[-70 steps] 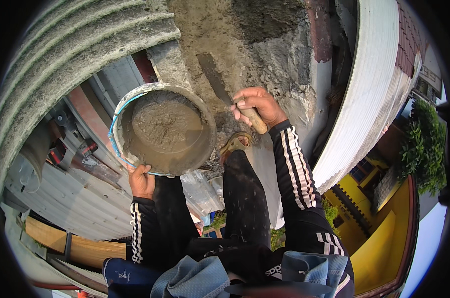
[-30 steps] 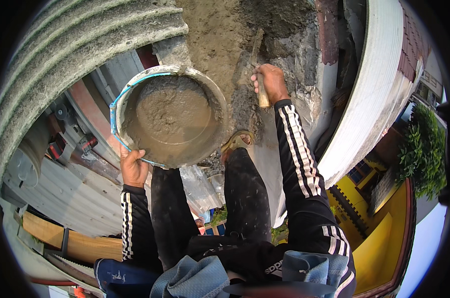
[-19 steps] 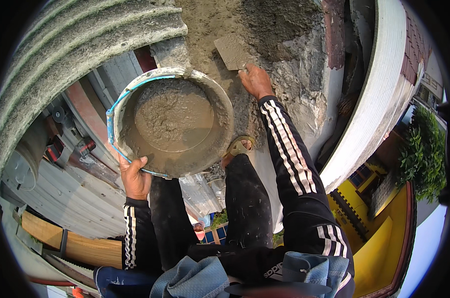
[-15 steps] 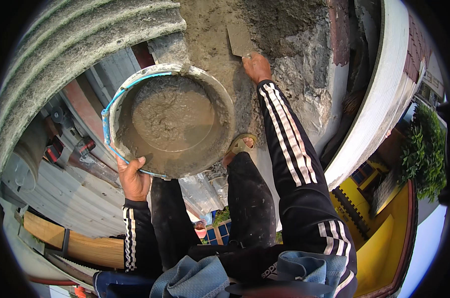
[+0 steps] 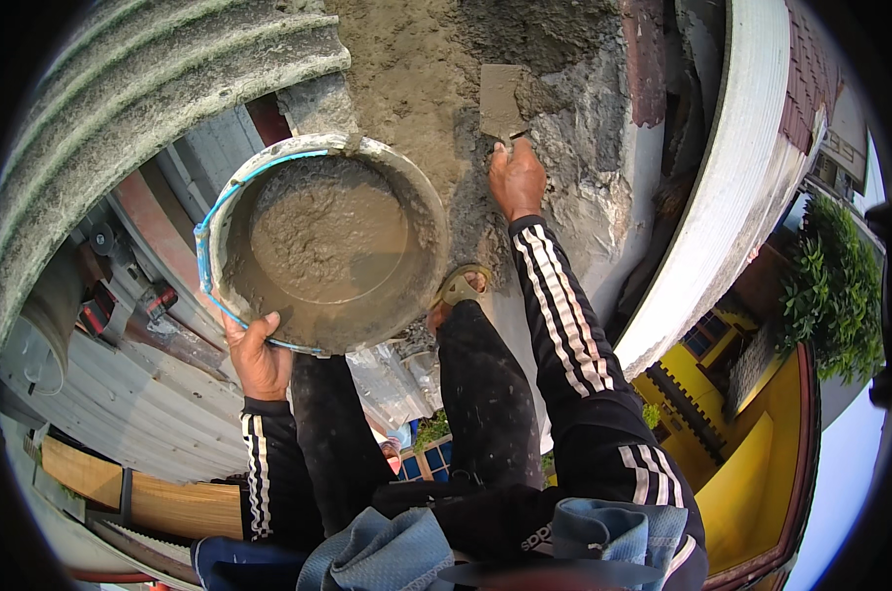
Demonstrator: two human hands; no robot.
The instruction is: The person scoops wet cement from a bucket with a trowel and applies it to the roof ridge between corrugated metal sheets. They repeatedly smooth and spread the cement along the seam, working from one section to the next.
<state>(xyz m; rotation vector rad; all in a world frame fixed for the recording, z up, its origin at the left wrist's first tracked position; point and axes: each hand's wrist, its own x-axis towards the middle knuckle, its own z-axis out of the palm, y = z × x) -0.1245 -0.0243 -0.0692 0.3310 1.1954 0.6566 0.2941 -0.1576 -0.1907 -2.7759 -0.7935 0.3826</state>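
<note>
My left hand (image 5: 260, 357) grips the near left rim of a large bucket (image 5: 428, 236), thumb over the edge, beside its blue handle. Wet grey-brown mortar (image 5: 330, 231) fills the bucket's bottom. Ahead and to the right, my right hand (image 5: 518, 180) is closed around the handle of a flat trowel (image 5: 503, 98); the hand hides most of that handle. The trowel's mortar-smeared blade points away from me, over the rough mortar-covered wall top (image 5: 396, 74).
Corrugated roofing (image 5: 170, 89) curves along the left. A drill-like tool (image 5: 150, 307) and a translucent bucket (image 5: 47, 335) are at far left. My sandalled foot (image 5: 465, 286) stands right of the bucket. A white ledge (image 5: 707, 246) runs at right; ground lies far below.
My right hand has drawn back slightly toward me and the trowel has swung to the right, its blade now nearly straight ahead. My left hand stays on the bucket rim.
</note>
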